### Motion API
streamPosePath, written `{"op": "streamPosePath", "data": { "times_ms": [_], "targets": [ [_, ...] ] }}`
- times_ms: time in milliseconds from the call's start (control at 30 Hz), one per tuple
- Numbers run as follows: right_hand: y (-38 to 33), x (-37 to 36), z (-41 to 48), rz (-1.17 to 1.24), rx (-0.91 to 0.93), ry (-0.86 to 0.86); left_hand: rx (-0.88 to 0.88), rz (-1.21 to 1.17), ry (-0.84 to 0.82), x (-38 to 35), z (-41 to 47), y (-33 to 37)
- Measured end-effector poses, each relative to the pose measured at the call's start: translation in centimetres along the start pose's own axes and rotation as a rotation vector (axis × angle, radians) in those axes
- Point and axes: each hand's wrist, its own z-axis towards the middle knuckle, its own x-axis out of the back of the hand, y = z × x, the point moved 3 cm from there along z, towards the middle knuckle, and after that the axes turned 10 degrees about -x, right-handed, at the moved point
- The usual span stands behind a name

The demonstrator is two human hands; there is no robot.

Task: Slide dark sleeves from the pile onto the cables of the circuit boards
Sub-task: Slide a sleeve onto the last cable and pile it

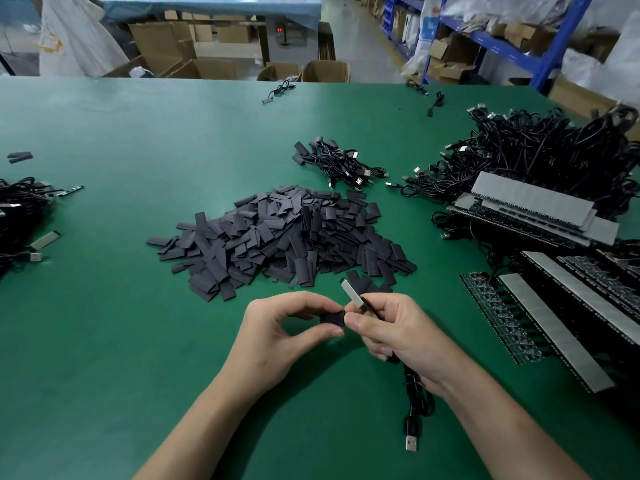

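sleeve point(333, 318) pinched in left hand point(294, 327) | board point(351, 292) and cable point(415, 393) gripped in right hand point(391, 327), board aimed at 11 o'clock | sleeve held at 9 o'clock of right hand

A big loose pile of dark sleeves point(280, 237), short flat charcoal tubes, is lying heaped at the middle of the green table point(104, 306). One sleeve point(333, 318) is being pinched between the thumb and fingers of the left hand point(287, 327), just beside the right hand point(398, 327). A narrow circuit board point(351, 292) with a pale grey face is sticking up, tilted away to the left, from the right hand, which is gripping its black cable point(415, 393); the cable is trailing toward the near edge and ending in a USB plug point(411, 443). More circuit boards point(561, 327) are lying in rows at the right.
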Motion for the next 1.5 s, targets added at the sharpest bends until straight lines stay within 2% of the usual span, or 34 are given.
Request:
{"op": "streamPosePath", "data": {
  "times_ms": [267,533,733,967,1167,1500],
  "targets": [
    [0.3,-0.1,0.3,-0.079,-0.008,0.021,-0.091,0.192,-0.039,0.1,0.1,0.1],
    [0.2,0.1,0.3,-0.05,-0.009,0.017,-0.042,0.132,-0.03,0.2,0.1,-0.1],
    [0.2,0.0,0.2,-0.082,-0.017,0.04,-0.085,0.195,-0.049,0.2,0.0,0.0],
    [0.1,0.1,0.1,-0.038,-0.024,0.036,-0.05,0.118,-0.021,0.3,0.0,-0.2],
    [0.2,-0.1,0.2,-0.031,-0.022,0.036,-0.089,0.171,-0.045,0.2,0.0,0.1],
    [0.1,-0.4,0.2,-0.22,0.015,0.131,-0.2,0.342,-0.106,0.4,-0.1,0.8]
  ]
}}
